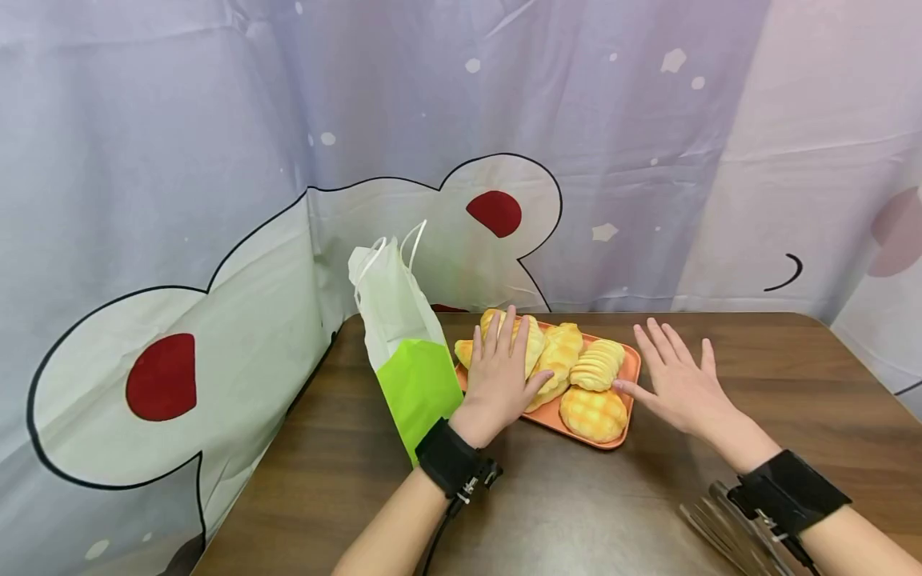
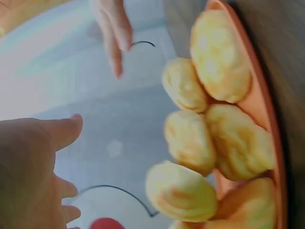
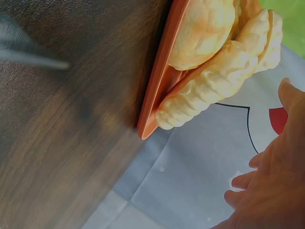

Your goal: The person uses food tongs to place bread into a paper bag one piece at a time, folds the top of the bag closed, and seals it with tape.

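My left hand [image 1: 497,376], fingers straight and spread, hovers over the left part of an orange tray [image 1: 549,418] and hides some of the bread on it. Several breads lie there: a round bun with a grid pattern [image 1: 594,414], a ridged roll [image 1: 597,365] and a long twisted loaf [image 1: 560,352] among them. To the right of the tray, my right hand [image 1: 680,384] is held out with fingers spread and nothing in it. Left of the tray stands a green and white paper bag [image 1: 421,388] with white handles, leaning a little and partly behind the left wrist.
Metal tongs [image 1: 727,528] lie on the wooden table [image 1: 547,504] at the lower right, partly under the right wrist. A patterned cloth [image 1: 403,96] hangs behind the table and along its left side.
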`<act>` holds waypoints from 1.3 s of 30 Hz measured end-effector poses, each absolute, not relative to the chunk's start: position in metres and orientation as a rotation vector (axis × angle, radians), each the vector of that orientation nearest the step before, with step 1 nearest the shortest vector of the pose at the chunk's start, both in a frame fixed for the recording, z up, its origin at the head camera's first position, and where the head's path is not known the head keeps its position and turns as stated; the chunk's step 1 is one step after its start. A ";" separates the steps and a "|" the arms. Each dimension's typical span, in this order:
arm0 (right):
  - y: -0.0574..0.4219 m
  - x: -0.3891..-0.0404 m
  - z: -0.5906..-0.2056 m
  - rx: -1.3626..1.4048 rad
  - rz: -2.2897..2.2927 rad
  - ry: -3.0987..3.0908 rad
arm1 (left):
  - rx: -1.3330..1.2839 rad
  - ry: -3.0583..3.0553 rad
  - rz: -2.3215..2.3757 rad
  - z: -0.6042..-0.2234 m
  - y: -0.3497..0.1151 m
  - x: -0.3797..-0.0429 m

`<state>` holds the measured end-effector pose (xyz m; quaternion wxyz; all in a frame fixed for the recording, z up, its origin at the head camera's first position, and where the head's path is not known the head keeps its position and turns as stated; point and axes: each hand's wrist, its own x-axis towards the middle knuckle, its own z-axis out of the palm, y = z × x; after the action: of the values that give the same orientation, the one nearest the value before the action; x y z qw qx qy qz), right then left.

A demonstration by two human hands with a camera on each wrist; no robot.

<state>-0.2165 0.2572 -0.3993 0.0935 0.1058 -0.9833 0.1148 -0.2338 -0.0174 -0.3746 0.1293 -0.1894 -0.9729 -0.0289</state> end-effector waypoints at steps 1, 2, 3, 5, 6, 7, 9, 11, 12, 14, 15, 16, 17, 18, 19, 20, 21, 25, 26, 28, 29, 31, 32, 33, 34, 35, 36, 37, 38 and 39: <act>0.257 -0.216 -0.399 0.313 0.341 -2.917 | -0.561 -2.820 -0.083 -0.372 -0.018 -0.231; 0.258 -0.216 -0.399 0.312 0.340 -2.917 | -0.571 -2.806 -0.076 -0.369 -0.018 -0.228; 0.258 -0.216 -0.399 0.312 0.339 -2.917 | -0.580 -2.791 -0.067 -0.365 -0.018 -0.225; 0.258 -0.216 -0.400 0.311 0.338 -2.915 | -0.599 -2.755 -0.052 -0.357 -0.019 -0.218; 0.258 -0.216 -0.400 0.312 0.338 -2.913 | -0.605 -2.733 -0.040 -0.352 -0.019 -0.213; 0.258 -0.216 -0.400 0.312 0.336 -2.911 | -0.611 -2.712 -0.032 -0.348 -0.020 -0.209; 0.258 -0.216 -0.400 0.314 0.335 -2.906 | -0.620 -2.663 -0.014 -0.337 -0.021 -0.200; 0.258 -0.216 -0.400 0.315 0.334 -2.903 | -0.621 -2.607 0.009 -0.327 -0.024 -0.190; 0.258 -0.216 -0.400 0.316 0.334 -2.903 | -0.618 -2.579 0.018 -0.322 -0.025 -0.186; 0.258 -0.216 -0.400 0.315 0.335 -2.904 | -0.603 -2.518 0.034 -0.312 -0.030 -0.178; 0.258 -0.216 -0.400 0.314 0.336 -2.906 | -0.594 -2.491 0.032 -0.307 -0.033 -0.175; 0.258 -0.216 -0.399 0.314 0.335 -2.907 | -0.583 -2.470 0.024 -0.303 -0.036 -0.173; 0.258 -0.216 -0.399 0.313 0.335 -2.907 | -0.571 -2.455 0.018 -0.299 -0.039 -0.171; 0.258 -0.216 -0.399 0.312 0.335 -2.909 | -0.560 -2.440 0.002 -0.295 -0.043 -0.169; 0.258 -0.216 -0.399 0.310 0.333 -2.909 | -0.548 -2.432 -0.011 -0.291 -0.048 -0.168; 0.258 -0.216 -0.398 0.309 0.331 -2.909 | -0.536 -2.432 -0.027 -0.288 -0.052 -0.167; 0.259 -0.216 -0.398 0.308 0.329 -2.909 | -0.524 -2.431 -0.040 -0.286 -0.057 -0.166; 0.259 -0.216 -0.397 0.303 0.324 -2.909 | -0.479 -2.440 -0.104 -0.280 -0.077 -0.164; 0.259 -0.216 -0.398 0.302 0.323 -2.910 | -0.467 -2.438 -0.115 -0.279 -0.082 -0.163; 0.259 -0.217 -0.398 0.302 0.320 -2.911 | -0.443 -2.434 -0.127 -0.279 -0.092 -0.162; 0.259 -0.217 -0.398 0.303 0.320 -2.911 | -0.430 -2.431 -0.125 -0.280 -0.096 -0.162; 0.259 -0.217 -0.398 0.304 0.319 -2.909 | -0.407 -2.425 -0.114 -0.281 -0.104 -0.161; 0.259 -0.217 -0.398 0.304 0.319 -2.908 | -0.396 -2.423 -0.107 -0.282 -0.108 -0.160; 0.259 -0.217 -0.398 0.305 0.319 -2.907 | -0.385 -2.425 -0.102 -0.283 -0.112 -0.160; 0.259 -0.217 -0.398 0.306 0.319 -2.907 | -0.373 -2.430 -0.100 -0.284 -0.115 -0.159; 0.259 -0.217 -0.398 0.306 0.320 -2.908 | -0.363 -2.437 -0.105 -0.284 -0.119 -0.157; 0.259 -0.217 -0.398 0.306 0.321 -2.909 | -0.353 -2.445 -0.116 -0.286 -0.123 -0.156; 0.258 -0.217 -0.397 0.306 0.322 -2.910 | -0.343 -2.452 -0.137 -0.287 -0.127 -0.155; 0.258 -0.217 -0.397 0.306 0.321 -2.911 | -0.333 -2.455 -0.168 -0.289 -0.131 -0.154; 0.258 -0.216 -0.397 0.307 0.323 -2.912 | -0.321 -2.452 -0.202 -0.291 -0.136 -0.153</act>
<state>-0.2164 0.2583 -0.3974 0.0979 0.1037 -0.9838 0.1091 -0.1529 -0.1359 -0.2909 0.3241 -0.1223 -0.9349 -0.0769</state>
